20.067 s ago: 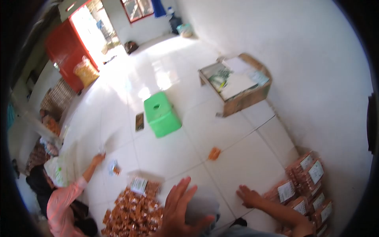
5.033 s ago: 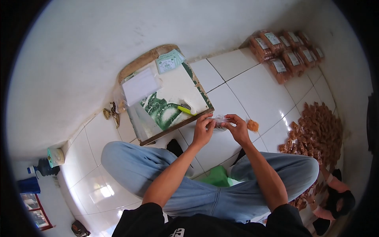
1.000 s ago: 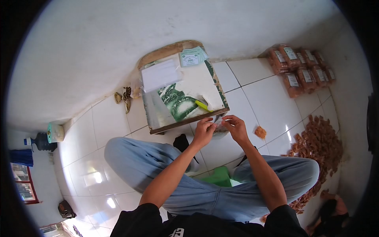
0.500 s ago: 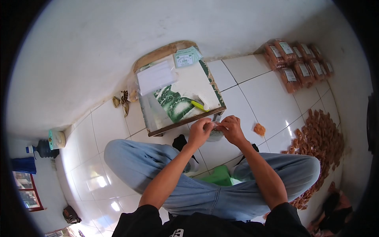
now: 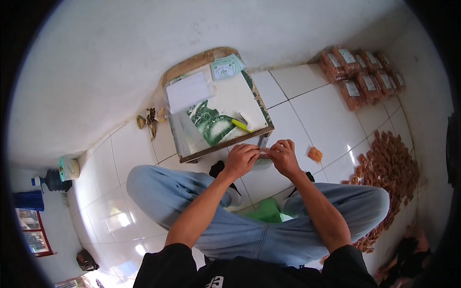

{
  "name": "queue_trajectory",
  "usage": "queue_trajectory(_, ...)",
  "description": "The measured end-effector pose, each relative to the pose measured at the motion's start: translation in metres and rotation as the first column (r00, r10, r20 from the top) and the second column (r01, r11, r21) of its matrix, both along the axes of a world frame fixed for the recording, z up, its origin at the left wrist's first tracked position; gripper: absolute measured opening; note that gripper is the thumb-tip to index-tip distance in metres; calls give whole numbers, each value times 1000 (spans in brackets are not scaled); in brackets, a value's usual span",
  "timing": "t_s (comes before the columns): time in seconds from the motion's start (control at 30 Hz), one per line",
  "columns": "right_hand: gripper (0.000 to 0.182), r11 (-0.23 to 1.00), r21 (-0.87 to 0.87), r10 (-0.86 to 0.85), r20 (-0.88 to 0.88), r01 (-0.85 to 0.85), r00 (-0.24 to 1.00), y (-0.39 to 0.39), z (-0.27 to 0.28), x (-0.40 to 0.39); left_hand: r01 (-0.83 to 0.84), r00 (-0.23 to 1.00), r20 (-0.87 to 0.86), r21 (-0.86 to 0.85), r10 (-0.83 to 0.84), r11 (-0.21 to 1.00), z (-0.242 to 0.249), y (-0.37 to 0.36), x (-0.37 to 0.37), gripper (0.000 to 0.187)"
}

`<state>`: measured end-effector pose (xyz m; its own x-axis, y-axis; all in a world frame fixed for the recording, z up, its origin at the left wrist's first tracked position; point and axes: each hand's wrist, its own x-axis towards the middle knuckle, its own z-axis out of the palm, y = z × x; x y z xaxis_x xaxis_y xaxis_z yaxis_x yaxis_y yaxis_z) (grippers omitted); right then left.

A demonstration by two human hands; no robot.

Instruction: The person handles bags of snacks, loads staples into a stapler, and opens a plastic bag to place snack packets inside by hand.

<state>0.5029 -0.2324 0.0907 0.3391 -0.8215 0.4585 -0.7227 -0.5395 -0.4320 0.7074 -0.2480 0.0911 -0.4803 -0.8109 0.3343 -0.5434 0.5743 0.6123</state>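
Observation:
My left hand (image 5: 241,158) and my right hand (image 5: 283,156) meet just in front of the low table's near edge. Fingers of both are closed in a pinch on a clear plastic packet (image 5: 262,162), whose greenish lower part hangs between them. What the packet contains is too small to make out. Past the fingertips, a grey metal piece (image 5: 263,141) shows by the table edge. On the low table (image 5: 235,103) lie a yellow-green cutter (image 5: 241,126), a stack of white sheets in plastic (image 5: 189,92) and green printed labels (image 5: 225,68).
At right, several small orange-brown packets (image 5: 386,168) form a heap on the tiles, with one lone packet (image 5: 315,154) nearer me. Larger labelled packs (image 5: 369,84) are stacked by the wall. A green object (image 5: 269,210) sits between my legs. Another person (image 5: 408,259) is at lower right.
My left fingers have curled flatter over the packet, and the hands have shifted slightly at its top. The packet stays between them; the view has tilted a little.

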Motion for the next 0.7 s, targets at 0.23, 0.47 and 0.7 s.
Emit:
queue_trajectory(0.23, 19, 999, 38, 12, 64, -15, 998, -3, -1, -4, 50, 996, -82, 72, -44, 996, -1, -7, -7, 21)
queue_trajectory(0.47, 17, 996, -77, -53, 21, 54, 998, 4, 7, -15, 58, 991, -113, -67, -65, 996, 3, -9, -22, 22)
queue_trajectory(0.7, 14, 985, 93, -155, 61, 149, 986, 27, -9, -17, 25, 992, -124, -38, -30, 999, -15, 17, -32, 15)
